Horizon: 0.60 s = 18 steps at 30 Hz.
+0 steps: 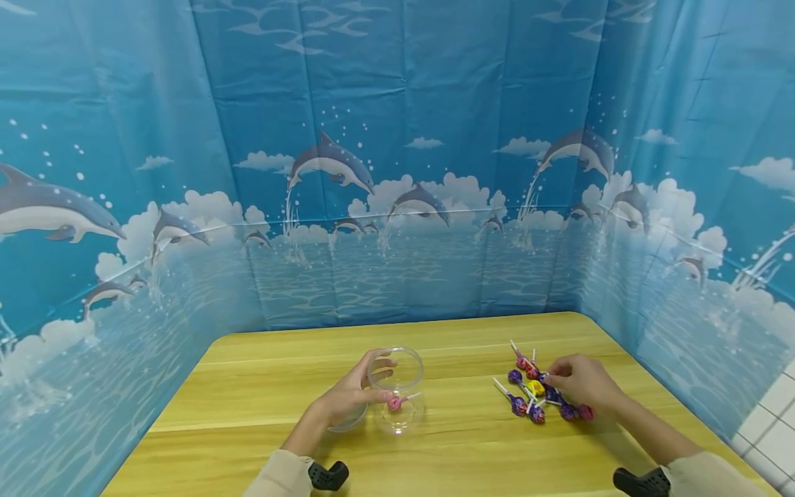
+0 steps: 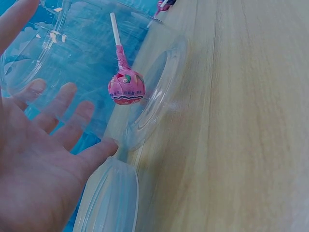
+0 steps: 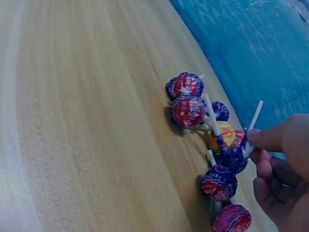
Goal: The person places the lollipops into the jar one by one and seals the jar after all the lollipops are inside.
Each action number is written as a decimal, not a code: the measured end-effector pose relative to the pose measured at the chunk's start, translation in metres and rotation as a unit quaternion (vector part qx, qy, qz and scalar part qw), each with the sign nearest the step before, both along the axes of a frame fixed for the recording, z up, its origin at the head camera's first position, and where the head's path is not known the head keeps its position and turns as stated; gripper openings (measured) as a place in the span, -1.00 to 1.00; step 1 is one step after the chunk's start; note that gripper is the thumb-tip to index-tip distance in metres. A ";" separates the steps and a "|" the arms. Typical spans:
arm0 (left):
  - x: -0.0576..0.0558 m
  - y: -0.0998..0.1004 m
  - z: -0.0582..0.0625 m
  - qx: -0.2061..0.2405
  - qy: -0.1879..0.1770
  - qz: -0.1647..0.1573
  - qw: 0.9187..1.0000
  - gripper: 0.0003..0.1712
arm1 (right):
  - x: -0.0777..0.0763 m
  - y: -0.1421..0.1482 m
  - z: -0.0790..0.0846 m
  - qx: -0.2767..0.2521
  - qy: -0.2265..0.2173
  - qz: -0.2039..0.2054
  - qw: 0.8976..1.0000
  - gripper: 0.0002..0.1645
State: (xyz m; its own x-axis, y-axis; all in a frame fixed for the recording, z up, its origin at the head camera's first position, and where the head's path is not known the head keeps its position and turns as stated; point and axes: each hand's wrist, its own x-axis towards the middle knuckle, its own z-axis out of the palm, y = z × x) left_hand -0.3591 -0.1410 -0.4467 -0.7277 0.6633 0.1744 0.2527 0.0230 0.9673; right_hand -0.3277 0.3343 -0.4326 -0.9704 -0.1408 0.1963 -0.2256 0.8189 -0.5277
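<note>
Lollipops [image 1: 535, 388] lie right of the jar [image 1: 405, 384]. The left hand [image 1: 352, 396] grips it; the right hand [image 1: 586, 382] pinches a stick [image 3: 248, 152].

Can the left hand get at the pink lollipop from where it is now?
Probably not directly: the left hand is around the outside of the clear jar, whose wall stands between the fingers and the pink lollipop. The top looks uncovered, so reaching in from above may work.
</note>
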 end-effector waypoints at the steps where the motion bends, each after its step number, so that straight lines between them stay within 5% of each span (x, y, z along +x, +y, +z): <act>1: 0.000 0.000 0.000 0.000 0.001 0.000 1.000 -0.15 | 0.001 0.000 0.003 -0.002 -0.001 0.005 1.000 -0.88; 18: -0.001 0.000 0.000 -0.004 0.006 -0.001 1.000 -0.15 | 0.001 -0.013 0.041 -0.034 0.017 0.006 0.999 -0.84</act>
State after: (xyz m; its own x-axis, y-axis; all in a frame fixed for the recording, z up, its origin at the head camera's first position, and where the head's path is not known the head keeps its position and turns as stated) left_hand -0.3604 -0.1406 -0.4464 -0.7237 0.6670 0.1772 0.2642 0.0306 0.9640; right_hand -0.3268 0.3214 -0.3914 -0.9612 -0.1377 0.2390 -0.2542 0.7785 -0.5738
